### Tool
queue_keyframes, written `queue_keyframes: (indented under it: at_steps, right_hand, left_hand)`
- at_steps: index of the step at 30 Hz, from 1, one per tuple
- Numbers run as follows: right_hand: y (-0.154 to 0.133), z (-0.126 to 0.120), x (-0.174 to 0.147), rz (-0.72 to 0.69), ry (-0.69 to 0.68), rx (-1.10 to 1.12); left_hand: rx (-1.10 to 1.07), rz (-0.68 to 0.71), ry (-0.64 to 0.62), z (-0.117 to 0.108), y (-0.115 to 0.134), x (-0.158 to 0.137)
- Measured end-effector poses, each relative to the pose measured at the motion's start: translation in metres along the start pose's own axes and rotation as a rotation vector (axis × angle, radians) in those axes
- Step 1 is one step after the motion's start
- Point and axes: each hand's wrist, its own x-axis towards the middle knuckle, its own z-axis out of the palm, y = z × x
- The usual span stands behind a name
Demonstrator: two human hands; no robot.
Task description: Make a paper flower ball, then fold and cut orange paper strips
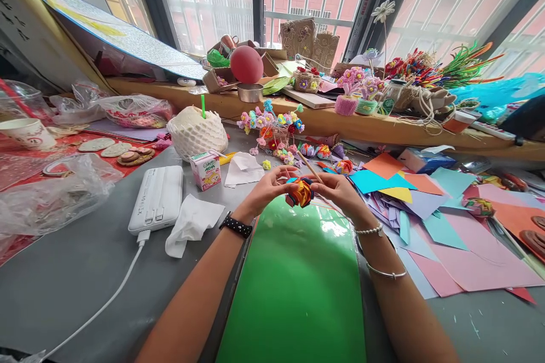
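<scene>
Near the far end of a glossy green board (298, 283), both hands hold a small folded-paper ball (301, 193) in orange, yellow, dark blue and pink. My left hand (270, 188) grips its left side with bent fingers. On the other side, my right hand (340, 190) pinches the ball and also holds a thin wooden stick (309, 166), which slants up to the left. Fingers cover parts of the ball. Just beyond lie similar colourful paper balls (323, 151) and a bunch of small crocheted-looking flowers (272, 125).
Coloured paper sheets (460, 249) spread over the right side. To the left are a white power bank (156, 198) with a cable, crumpled tissue (193, 221), a small drink carton (206, 170) and a wrapped coconut (198, 133). A cluttered wooden ledge (319, 116) runs along the window.
</scene>
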Motion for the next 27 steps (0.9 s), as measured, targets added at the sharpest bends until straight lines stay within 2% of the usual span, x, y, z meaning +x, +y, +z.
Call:
queue_keyframes:
  at_steps: [3,7,12,20,27]
  right_hand:
    - [0.004,0.005,0.003,-0.019,0.080,0.031]
    - [0.004,0.009,0.004,-0.046,0.197,-0.102]
    - [0.000,0.009,0.003,-0.080,0.216,-0.112]
    - [0.004,0.006,0.002,-0.094,0.206,-0.038]
    - [0.006,0.005,0.003,-0.135,0.215,0.046]
  left_hand:
    - [-0.113,-0.085,0.007,0.004,-0.001,0.001]
    - [-0.276,-0.225,-0.031,0.009,-0.002,0.001]
    - [-0.340,-0.154,-0.013,0.012,0.001,0.000]
    - [-0.185,-0.038,0.075,0.013,0.000,-0.001]
    - [-0.229,-0.036,-0.053,0.017,0.003,-0.002]
